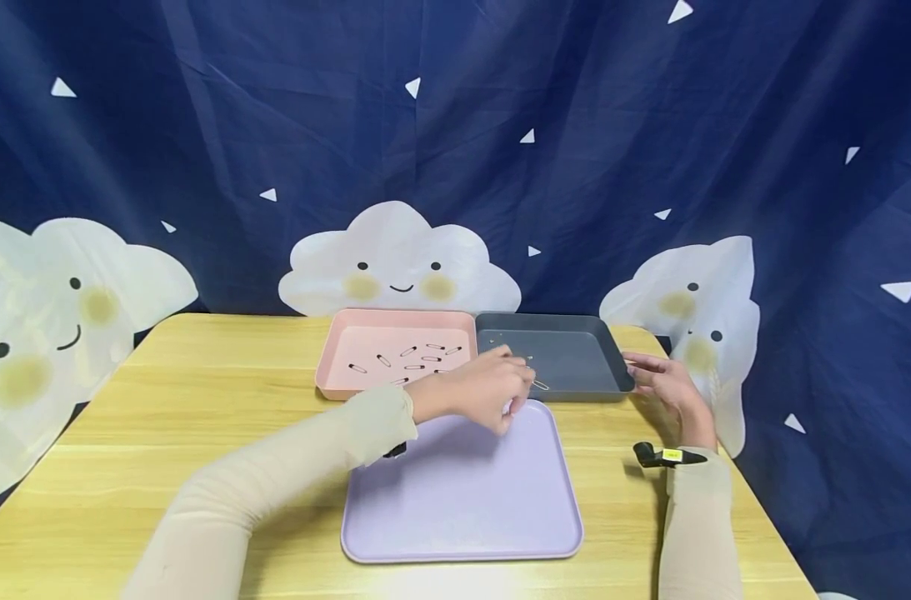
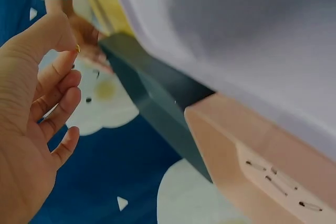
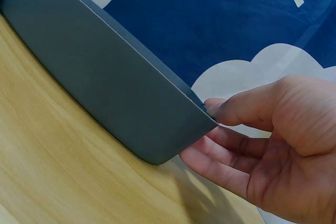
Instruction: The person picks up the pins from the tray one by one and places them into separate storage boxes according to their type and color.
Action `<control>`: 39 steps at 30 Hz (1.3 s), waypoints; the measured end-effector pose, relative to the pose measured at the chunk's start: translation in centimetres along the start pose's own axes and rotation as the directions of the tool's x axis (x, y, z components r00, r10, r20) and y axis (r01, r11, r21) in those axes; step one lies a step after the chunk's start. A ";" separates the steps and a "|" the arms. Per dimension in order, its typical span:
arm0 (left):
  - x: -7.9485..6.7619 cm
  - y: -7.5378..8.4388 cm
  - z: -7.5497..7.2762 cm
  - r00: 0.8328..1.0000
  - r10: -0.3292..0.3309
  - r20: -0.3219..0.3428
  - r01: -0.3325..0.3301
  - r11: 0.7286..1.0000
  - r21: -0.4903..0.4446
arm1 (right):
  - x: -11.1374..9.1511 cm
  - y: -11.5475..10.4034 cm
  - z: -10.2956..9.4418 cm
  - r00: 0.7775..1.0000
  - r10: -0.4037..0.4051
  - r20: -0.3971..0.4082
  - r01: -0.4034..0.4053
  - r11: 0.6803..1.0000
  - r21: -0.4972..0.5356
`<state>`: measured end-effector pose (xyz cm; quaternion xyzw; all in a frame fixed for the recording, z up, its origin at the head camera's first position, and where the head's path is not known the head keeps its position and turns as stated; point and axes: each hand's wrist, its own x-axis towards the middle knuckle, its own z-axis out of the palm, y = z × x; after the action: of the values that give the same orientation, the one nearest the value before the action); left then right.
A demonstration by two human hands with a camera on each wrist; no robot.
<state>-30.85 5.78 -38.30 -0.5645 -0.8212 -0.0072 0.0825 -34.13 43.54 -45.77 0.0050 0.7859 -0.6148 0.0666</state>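
My left hand (image 1: 493,387) is over the front left corner of the dark grey tray (image 1: 575,321). Between thumb and forefinger it pinches a thin safety pin (image 1: 541,385), mostly hidden by the fingers; a small gold end (image 2: 78,49) shows in the left wrist view, while the other fingers stay loosely bent. My right hand (image 3: 283,140) grips the dark tray's right front corner, thumb over the rim and fingers against the outer wall. Several black-headed safety pins (image 1: 431,359) lie spread in the pink tray (image 1: 395,317).
A flat lilac tray (image 1: 463,508) lies in front of the two deeper trays, under the left forearm. Tiny gold bits (image 1: 492,341) are in the dark tray. The wooden table (image 1: 162,417) ends at a dark blue curtain (image 1: 455,125) with clouds.
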 end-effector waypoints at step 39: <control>6.6 -8.8 0.9 0.886 -0.426 -0.185 0.416 0.905 -0.090 | -0.1 -0.1 0.2 1.000 0.006 -0.022 -0.006 1.000 -0.021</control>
<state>-41.46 8.83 -37.55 -0.3711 -0.9112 -0.1012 0.1475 -33.97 43.31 -45.73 0.0134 0.7930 -0.6062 0.0600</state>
